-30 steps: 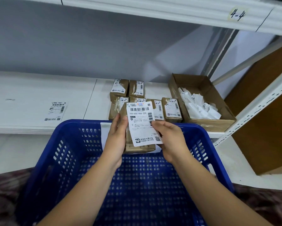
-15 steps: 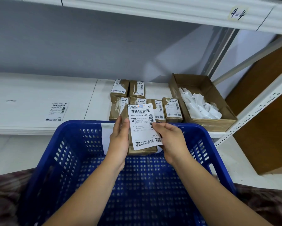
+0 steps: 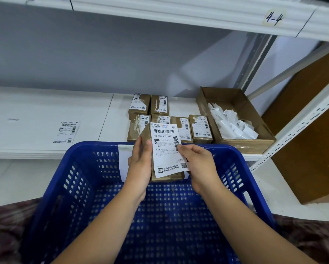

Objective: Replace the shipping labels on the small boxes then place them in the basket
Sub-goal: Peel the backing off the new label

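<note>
The basket [image 3: 78, 181] is glossy blue plastic; the held small box [image 3: 168, 177] is matt brown cardboard, its label [image 3: 165, 149] smooth white paper; the shelf upright [image 3: 297, 132] at right, painted metal

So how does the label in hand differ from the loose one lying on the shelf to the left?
The held label stands tilted against the box; the shelf label lies flat on the shelf. The right hand pinches the held label's edge while the left hand grips the box; nothing touches the shelf label. Both are white with barcodes and similar print.
</note>
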The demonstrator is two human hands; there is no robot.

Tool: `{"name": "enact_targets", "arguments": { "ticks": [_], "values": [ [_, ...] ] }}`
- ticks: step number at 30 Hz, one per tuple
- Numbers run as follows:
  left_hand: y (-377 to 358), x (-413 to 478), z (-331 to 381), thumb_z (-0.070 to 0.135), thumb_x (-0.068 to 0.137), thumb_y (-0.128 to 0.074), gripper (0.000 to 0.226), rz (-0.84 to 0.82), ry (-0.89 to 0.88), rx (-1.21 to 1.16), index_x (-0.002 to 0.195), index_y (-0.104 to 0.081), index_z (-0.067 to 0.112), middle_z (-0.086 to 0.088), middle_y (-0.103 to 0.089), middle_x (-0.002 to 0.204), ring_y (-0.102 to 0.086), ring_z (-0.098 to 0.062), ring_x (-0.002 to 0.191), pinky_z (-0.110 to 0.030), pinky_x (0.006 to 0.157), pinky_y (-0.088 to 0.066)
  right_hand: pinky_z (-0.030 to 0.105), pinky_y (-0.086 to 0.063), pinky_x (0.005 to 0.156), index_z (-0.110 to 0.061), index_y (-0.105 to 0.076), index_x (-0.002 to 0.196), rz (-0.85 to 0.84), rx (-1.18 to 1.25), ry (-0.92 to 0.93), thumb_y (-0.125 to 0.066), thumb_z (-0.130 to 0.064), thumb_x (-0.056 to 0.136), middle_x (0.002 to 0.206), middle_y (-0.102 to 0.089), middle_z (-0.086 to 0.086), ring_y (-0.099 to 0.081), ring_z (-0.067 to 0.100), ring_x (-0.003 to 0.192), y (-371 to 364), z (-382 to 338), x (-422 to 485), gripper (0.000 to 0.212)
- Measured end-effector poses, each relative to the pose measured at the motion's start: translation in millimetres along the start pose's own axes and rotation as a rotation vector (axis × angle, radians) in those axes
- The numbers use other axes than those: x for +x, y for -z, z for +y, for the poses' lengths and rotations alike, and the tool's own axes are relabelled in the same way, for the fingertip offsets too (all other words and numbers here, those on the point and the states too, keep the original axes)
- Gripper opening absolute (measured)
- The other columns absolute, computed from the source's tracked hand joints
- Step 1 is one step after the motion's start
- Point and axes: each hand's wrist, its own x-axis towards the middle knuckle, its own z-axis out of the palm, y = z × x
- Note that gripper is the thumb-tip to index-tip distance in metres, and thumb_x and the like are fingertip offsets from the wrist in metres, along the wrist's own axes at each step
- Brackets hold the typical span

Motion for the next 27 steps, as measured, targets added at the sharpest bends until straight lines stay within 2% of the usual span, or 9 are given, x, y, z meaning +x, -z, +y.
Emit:
{"name": "enact_targets", "arguments": {
  "ticks": [3,8,13,17,22,25,27],
  "values": [
    [-1,0,-2,0.097,0.048,-0.043,0.085,0.003,-0.002,0.005,0.127,-0.031,0.068,0.003,-0.044,0.141,-0.046,-0.020,0.128,-0.050,0.105,-0.038,0.032,-0.058,0.067,-0.009,-0.069,0.074,0.005,-0.008,0.001,-0.064,-0.013,0.093,0.080,-0.076,0.009,-0.072,0.022,0.074,0,-1,0,0.020],
    [-1,1,-1,0.101,0.047,-0.037,0.088,0.019,-0.017,0.049,0.128,-0.030,0.066,0.002,-0.043,0.142,-0.046,-0.022,0.127,-0.051,0.104,-0.039,0.037,-0.059,0.075,-0.010,-0.068,0.070,0.017,-0.052,0.024,-0.064,-0.014,0.093,0.083,-0.075,0.012,-0.072,0.025,0.078,-1,1,0,0.024],
    [-1,-5,2,0.097,0.042,-0.046,0.088,0.020,-0.039,0.057,0.123,-0.027,0.068,0.000,-0.044,0.139,-0.052,-0.022,0.120,-0.047,0.097,-0.048,0.028,-0.055,0.057,-0.008,-0.067,0.075,0.020,-0.066,0.027,-0.064,-0.014,0.093,0.078,-0.075,0.009,-0.071,0.021,0.069,0,-1,-2,0.020],
    [-1,-5,2,0.097,0.042,-0.047,0.088,0.016,-0.035,0.054,0.123,-0.027,0.068,-0.001,-0.044,0.139,-0.053,-0.022,0.119,-0.048,0.097,-0.048,0.029,-0.056,0.060,-0.007,-0.066,0.076,0.027,-0.060,0.018,-0.063,-0.013,0.093,0.078,-0.075,0.009,-0.071,0.021,0.070,1,0,-2,0.019],
    [-1,-5,3,0.096,0.042,-0.048,0.083,0.018,-0.038,0.032,0.119,-0.030,0.070,-0.002,-0.046,0.137,-0.054,-0.022,0.117,-0.048,0.096,-0.049,0.026,-0.054,0.051,-0.005,-0.065,0.076,0.015,-0.042,0.003,-0.063,-0.010,0.093,0.079,-0.075,0.012,-0.071,0.021,0.067,1,-1,-1,0.018],
    [-1,-9,9,0.087,0.057,-0.053,0.068,0.002,-0.041,-0.010,0.119,-0.035,0.066,0.000,-0.052,0.132,-0.056,-0.018,0.114,-0.041,0.091,-0.052,0.026,-0.054,0.052,-0.006,-0.065,0.075,0.016,-0.074,0.010,-0.063,-0.010,0.093,0.079,-0.075,0.012,-0.071,0.022,0.067,1,-1,-1,0.018],
    [-2,-10,10,0.065,0.078,-0.052,0.055,-0.003,-0.051,-0.037,0.129,-0.035,0.052,0.003,-0.059,0.125,-0.062,-0.013,0.104,-0.031,0.077,-0.054,0.030,-0.057,0.058,-0.007,-0.065,0.073,0.026,-0.097,0.016,-0.064,-0.011,0.092,0.080,-0.075,0.014,-0.071,0.026,0.072,2,0,1,0.020]
  ]
}}
